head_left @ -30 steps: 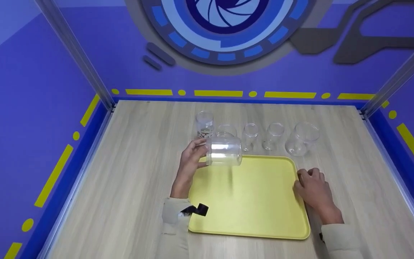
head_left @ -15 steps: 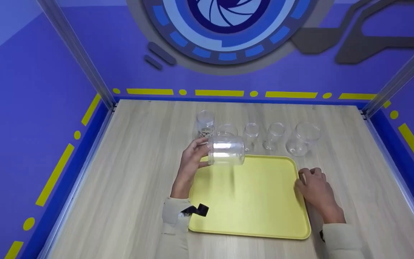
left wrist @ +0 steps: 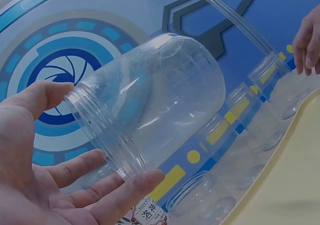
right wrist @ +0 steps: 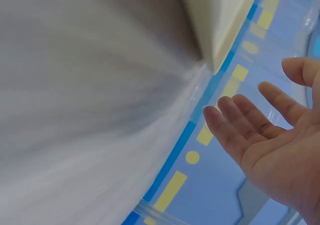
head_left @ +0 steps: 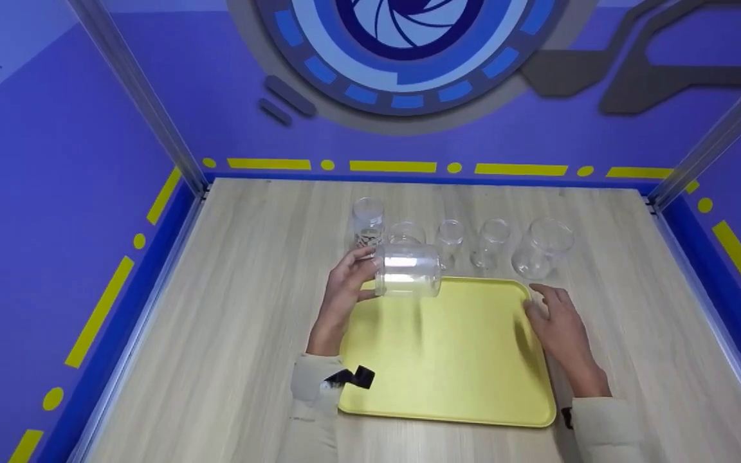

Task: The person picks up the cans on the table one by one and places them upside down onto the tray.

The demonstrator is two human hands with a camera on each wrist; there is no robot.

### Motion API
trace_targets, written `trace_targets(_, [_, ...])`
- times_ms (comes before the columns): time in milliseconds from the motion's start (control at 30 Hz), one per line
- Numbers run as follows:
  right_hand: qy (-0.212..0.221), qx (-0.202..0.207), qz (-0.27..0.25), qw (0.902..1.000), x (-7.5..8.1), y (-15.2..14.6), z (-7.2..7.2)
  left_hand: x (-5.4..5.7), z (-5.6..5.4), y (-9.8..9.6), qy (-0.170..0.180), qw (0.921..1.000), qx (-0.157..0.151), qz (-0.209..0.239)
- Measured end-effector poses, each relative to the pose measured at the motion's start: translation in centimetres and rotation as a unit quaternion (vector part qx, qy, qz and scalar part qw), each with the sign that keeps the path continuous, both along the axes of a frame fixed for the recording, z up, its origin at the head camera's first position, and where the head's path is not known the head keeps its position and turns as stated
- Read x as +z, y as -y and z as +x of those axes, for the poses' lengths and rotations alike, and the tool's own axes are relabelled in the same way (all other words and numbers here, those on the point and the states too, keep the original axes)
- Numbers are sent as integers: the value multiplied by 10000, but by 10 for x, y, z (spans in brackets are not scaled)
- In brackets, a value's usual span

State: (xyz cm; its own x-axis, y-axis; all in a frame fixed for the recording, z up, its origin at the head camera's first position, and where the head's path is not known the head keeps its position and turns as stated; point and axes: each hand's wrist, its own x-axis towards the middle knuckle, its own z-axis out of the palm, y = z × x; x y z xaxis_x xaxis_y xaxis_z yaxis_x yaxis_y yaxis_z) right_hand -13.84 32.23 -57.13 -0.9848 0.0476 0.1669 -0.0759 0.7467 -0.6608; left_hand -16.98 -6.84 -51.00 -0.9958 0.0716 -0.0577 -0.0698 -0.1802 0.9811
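A clear plastic jar (head_left: 409, 270) lies on its side in the air above the back left of a yellow tray (head_left: 454, 360). Its threaded mouth (left wrist: 102, 130) is pinched between thumb and fingers of my left hand (head_left: 343, 289), and its base points right. My right hand (head_left: 561, 325) hovers by the tray's right edge with nothing in it; the right wrist view shows its fingers (right wrist: 240, 120) loosely extended, palm bare. Behind the tray stand several clear vessels: a tall cup with printing (head_left: 368, 225), a low one (head_left: 407, 233) partly hidden by the jar, two slim glasses (head_left: 450, 241) (head_left: 491, 243) and a wide rounded glass (head_left: 541, 247).
The tray lies on a pale wooden table (head_left: 242, 308). Blue panels with yellow marks (head_left: 393, 166) close off the back and both sides, with metal posts (head_left: 145, 96) at the corners.
My right hand has lifted off the tray's right edge and shifted slightly forward, its fingers straightening. The jar in my left hand has drifted a little to the right.
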Motion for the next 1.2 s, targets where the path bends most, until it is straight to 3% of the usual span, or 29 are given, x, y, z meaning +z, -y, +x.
trace_targets(333, [518, 183, -1248, 9907, 6, 17, -2, 0, 4, -3, -29, 9999, -98, -31])
trace_targets(600, [717, 134, -1847, 9801, 10, 40, -4, -1, 3, -5, -55, 9999, -129, 68])
trace_targets(733, [844, 193, -2283, 9697, 12, 52, -5, -1, 3, -6, -144, 9997, -198, 16])
trace_targets(967, [943, 793, -2752, 9534, 17, 66, -5, -3, 3, -8, -137, 9995, -280, 1])
trace_targets(1200, [906, 1135, -3450, 9273, 23, 79, -8, -2, 2, -13, -46, 9996, -268, 7])
